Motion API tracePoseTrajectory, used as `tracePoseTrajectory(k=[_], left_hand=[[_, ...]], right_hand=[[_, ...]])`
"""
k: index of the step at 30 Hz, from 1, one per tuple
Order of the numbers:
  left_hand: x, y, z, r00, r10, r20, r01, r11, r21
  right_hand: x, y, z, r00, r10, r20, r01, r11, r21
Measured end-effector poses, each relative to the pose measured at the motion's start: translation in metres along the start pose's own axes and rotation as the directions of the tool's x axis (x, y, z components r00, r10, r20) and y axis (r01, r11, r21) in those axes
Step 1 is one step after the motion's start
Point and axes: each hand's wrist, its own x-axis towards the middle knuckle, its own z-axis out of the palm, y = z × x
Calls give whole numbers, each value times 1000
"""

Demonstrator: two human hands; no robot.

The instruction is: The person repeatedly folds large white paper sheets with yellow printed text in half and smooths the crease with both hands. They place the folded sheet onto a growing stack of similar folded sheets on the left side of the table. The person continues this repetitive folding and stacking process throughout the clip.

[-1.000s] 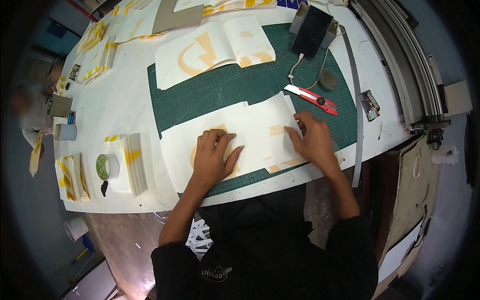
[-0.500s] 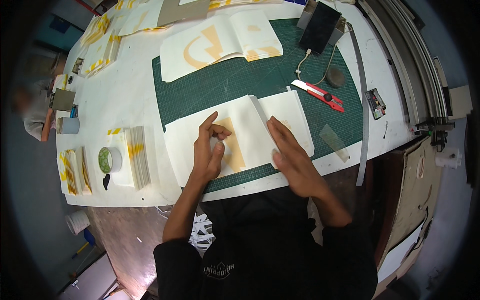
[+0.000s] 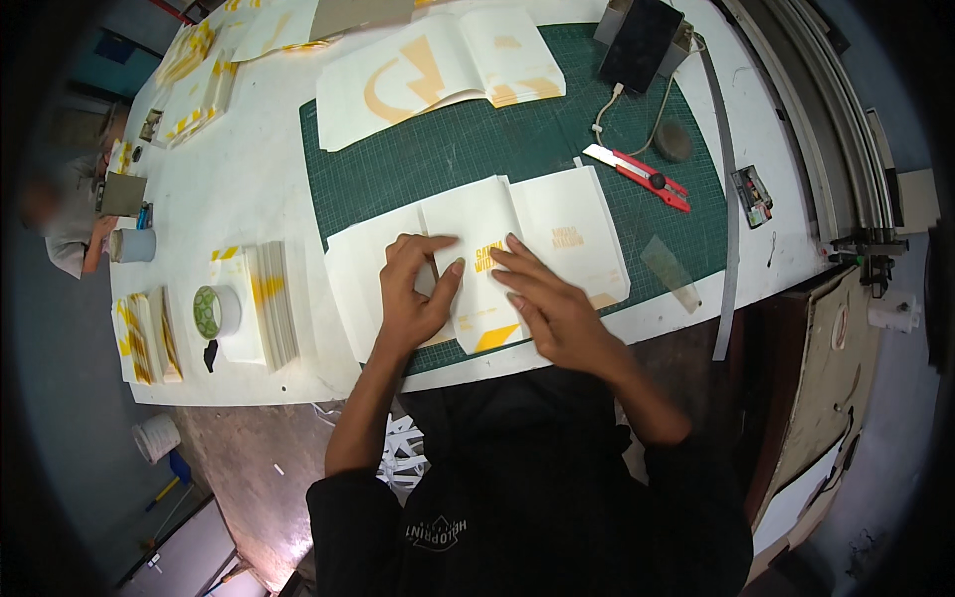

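Observation:
A white printed paper sheet point(image 3: 373, 249) lies on the green cutting mat point(image 3: 428, 167) in front of me. Over its middle is a folded panel point(image 3: 468, 214) with yellow print and a yellow stripe at its near end. My left hand point(image 3: 413, 298) is at the panel's left edge, thumb and index finger apart, holding nothing. Fingers spread, my right hand point(image 3: 559, 316) rests on the right side of the panel. To the right of the panel the sheet shows faint show-through print.
A stack of printed sheets point(image 3: 398, 95) lies at the mat's far side. Right of it are a red cutter knife point(image 3: 642, 179), a black box with a cable point(image 3: 640, 50) and a metal strip point(image 3: 729, 229). Folded stacks point(image 3: 274, 303) and a tape roll point(image 3: 216, 311) sit left. A person point(image 3: 75, 224) works far left.
The sheet's panel has been folded over, so its yellow-printed side now faces up in the middle. My right hand has moved left and flattened onto it; my left hand has barely shifted.

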Motion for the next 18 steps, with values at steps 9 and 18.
tracePoseTrajectory(k=[9,18], left_hand=[[-1,-3,5,998,43,-54,-32,980,194],[-1,-3,5,996,1,-94,13,989,148]], right_hand=[[3,35,-41,997,-15,80,17,999,-30],[6,33,-38,995,36,90,-24,991,-128]])
